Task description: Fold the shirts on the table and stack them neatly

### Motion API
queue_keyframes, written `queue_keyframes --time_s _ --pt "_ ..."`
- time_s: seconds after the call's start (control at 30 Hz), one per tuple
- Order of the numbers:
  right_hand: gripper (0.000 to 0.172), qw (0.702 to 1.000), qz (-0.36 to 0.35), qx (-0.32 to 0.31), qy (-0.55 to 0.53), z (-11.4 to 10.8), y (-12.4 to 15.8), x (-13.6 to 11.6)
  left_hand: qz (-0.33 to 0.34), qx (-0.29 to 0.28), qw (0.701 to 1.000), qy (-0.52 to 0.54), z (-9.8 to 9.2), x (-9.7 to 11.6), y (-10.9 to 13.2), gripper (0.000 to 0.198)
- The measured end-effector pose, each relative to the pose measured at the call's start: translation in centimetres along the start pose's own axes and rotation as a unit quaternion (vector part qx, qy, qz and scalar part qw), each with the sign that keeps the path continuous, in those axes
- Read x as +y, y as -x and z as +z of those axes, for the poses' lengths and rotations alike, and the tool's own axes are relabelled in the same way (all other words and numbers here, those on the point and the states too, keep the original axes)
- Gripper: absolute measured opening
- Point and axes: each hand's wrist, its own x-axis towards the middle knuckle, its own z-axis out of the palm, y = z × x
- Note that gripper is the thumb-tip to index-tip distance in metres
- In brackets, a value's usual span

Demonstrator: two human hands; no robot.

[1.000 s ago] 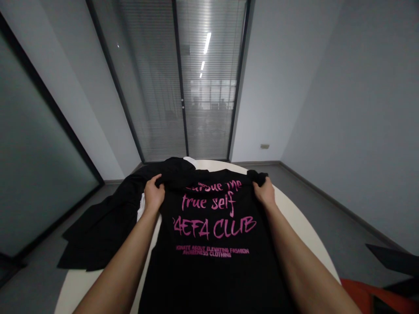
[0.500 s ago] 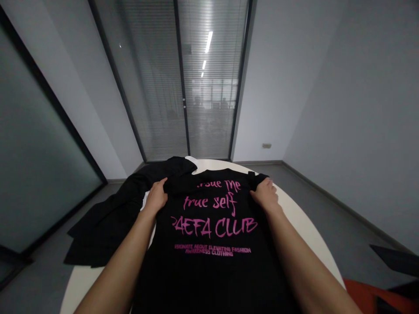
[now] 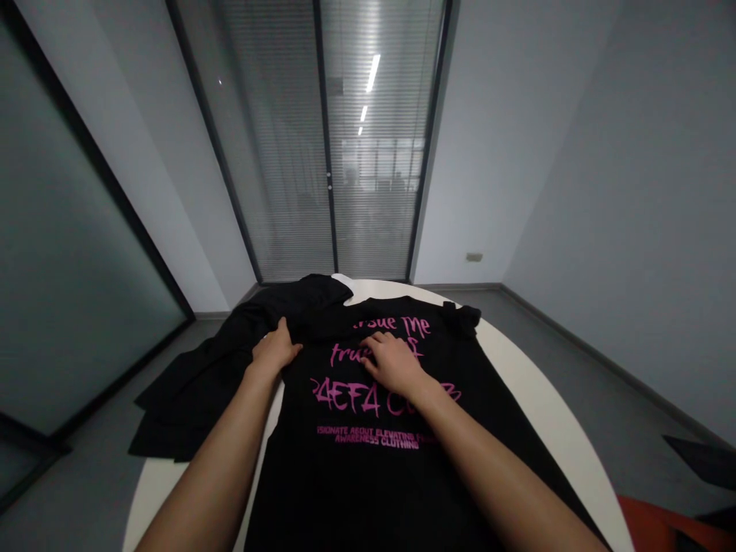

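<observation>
A black T-shirt (image 3: 368,475) with pink lettering lies spread on a round white table (image 3: 546,414), print facing up. My left hand (image 3: 274,351) rests flat on the shirt's upper left corner, fingers stretched out. My right hand (image 3: 391,362) lies flat on the middle of the print, fingers spread, covering part of the words. Neither hand holds anything.
More black garments (image 3: 230,360) are piled at the table's left and hang over its edge. A glass door with blinds (image 3: 333,153) stands behind the table. Something orange (image 3: 661,529) shows at the bottom right, by grey floor.
Both hands let go of the shirt's upper corners. The right hand slid left onto the print's middle. The left hand flattened where it was.
</observation>
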Motion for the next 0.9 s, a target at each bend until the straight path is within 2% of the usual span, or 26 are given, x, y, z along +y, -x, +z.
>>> queue_keyframes --time_s 0.13,0.23,0.37,0.47,0.6,0.8,0.9 --pt "0.036 1.0 0.015 0.011 -0.024 2.4 0.3 2.4 0.017 -0.025 0.999 0.019 0.0 0.0 -0.6 0.069" --pt "0.037 0.997 0.006 0.011 -0.07 3.3 0.4 4.0 0.027 -0.025 0.999 0.024 0.4 -0.2 -1.0 0.077" --pt "0.038 0.995 0.003 0.024 -0.102 3.6 0.4 4.4 0.033 -0.059 0.998 0.006 0.6 -0.5 -0.8 0.094" --pt "0.037 0.994 0.01 0.031 -0.106 3.7 0.4 4.3 0.037 -0.072 0.997 -0.008 0.4 -0.4 -0.4 0.091" --pt "0.037 0.993 0.007 0.037 -0.114 3.8 0.5 4.5 0.029 -0.035 0.999 -0.023 -0.7 -0.6 -0.1 0.079" --pt "0.042 0.994 0.0 0.03 -0.109 3.7 0.8 4.2 0.032 0.051 0.998 -0.035 -3.1 -2.3 -0.3 0.065" --pt "0.048 0.997 0.003 0.016 -0.079 3.7 1.1 3.8 0.021 0.034 0.999 0.0 -2.7 -2.5 -0.5 0.054"
